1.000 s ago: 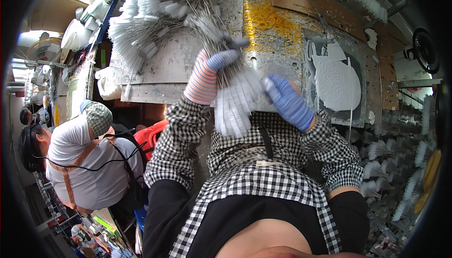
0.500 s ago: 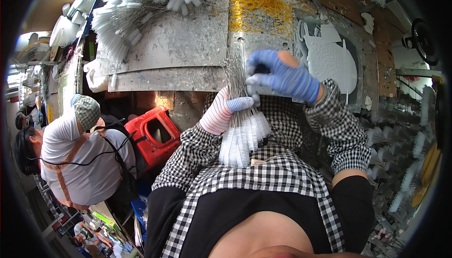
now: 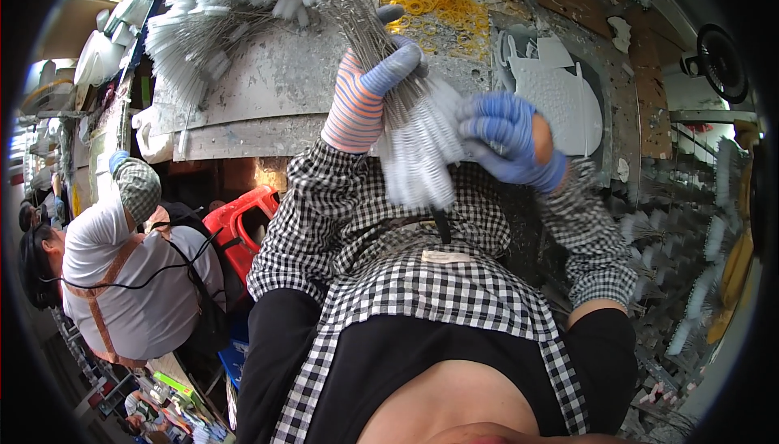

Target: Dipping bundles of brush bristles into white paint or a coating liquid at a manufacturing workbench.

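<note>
A bundle of thin wire-handled brushes with white bristles (image 3: 418,156) is gripped in my left hand (image 3: 365,103), which wears a pink-and-blue striped glove. Its fingers wrap the wire stems (image 3: 355,18), which point up and left over the table, while the bristle ends hang down toward my apron. Close against the right side of the bristles is my right hand (image 3: 515,137), in a blue striped glove with bare skin showing at the back. Its fingers are bent and smeared by motion, so whether they grip any bristles is unclear.
Loose yellow rings (image 3: 434,2) lie on the stained table (image 3: 260,91). A large pile of white brushes (image 3: 195,34) is at the far left. White sheet-like material (image 3: 560,91) lies at right. Left of me are a red plastic stool (image 3: 243,221) and a seated co-worker (image 3: 146,265).
My left hand has raised the brush bundle up and away from my lap, tilting its stems left. My right hand has moved down from the wire stems to beside the bristles.
</note>
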`<action>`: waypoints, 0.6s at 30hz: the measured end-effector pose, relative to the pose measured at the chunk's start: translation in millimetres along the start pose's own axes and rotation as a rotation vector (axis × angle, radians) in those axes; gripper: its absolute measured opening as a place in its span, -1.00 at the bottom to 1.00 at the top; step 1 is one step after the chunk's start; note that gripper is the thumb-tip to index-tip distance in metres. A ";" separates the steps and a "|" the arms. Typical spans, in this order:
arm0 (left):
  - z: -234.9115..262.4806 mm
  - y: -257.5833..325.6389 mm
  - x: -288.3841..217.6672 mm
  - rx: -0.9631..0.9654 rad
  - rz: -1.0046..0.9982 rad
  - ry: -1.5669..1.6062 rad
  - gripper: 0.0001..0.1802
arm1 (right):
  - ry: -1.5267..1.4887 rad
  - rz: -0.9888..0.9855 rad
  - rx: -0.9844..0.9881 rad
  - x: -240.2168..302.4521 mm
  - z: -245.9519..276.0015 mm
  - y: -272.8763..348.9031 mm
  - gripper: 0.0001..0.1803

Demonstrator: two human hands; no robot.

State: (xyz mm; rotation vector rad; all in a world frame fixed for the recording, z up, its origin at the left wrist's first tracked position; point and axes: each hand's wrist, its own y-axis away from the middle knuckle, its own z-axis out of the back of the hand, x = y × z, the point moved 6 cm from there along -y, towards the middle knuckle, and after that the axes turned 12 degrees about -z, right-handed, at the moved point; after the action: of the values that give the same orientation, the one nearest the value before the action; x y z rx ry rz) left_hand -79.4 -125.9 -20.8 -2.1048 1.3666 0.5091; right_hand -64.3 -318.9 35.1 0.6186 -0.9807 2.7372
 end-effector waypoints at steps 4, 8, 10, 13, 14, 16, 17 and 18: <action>-10.0 -4.0 -4.9 0.282 -0.462 -0.686 -0.69 | -0.029 0.129 -0.046 32.7 80.8 -71.7 -0.53; -9.1 -16.5 28.2 0.397 -0.563 -0.871 -0.65 | 0.104 0.117 -0.015 59.8 37.8 -113.3 -0.57; -29.9 -11.6 22.7 0.510 -0.782 -1.020 -0.57 | 0.335 -0.051 0.119 56.6 1.3 -116.8 -0.63; -27.8 -18.7 14.9 0.465 -0.709 -0.906 -0.57 | 0.208 -0.100 0.255 9.5 -36.2 -104.5 -0.60; -26.7 -6.6 7.3 0.445 -0.687 -0.870 -0.57 | 0.052 -0.076 0.289 12.9 -37.6 -108.8 -0.55; -31.1 -6.1 13.9 0.392 -0.634 -0.808 -0.57 | 0.122 0.003 0.209 37.8 -19.4 -121.1 -0.55; -32.4 2.8 4.6 0.396 -0.605 -0.748 -0.57 | 0.232 0.055 0.108 60.0 6.2 -130.2 -0.54; -41.1 -2.9 10.8 0.382 -0.580 -0.711 -0.57 | 0.321 0.126 0.013 73.4 18.0 -135.6 -0.53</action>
State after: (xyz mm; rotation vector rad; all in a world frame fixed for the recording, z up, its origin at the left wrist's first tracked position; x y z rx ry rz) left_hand -72.1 -159.0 4.8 -1.6467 0.3843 0.6034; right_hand -85.0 -224.6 156.7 0.1122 -0.9514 2.8299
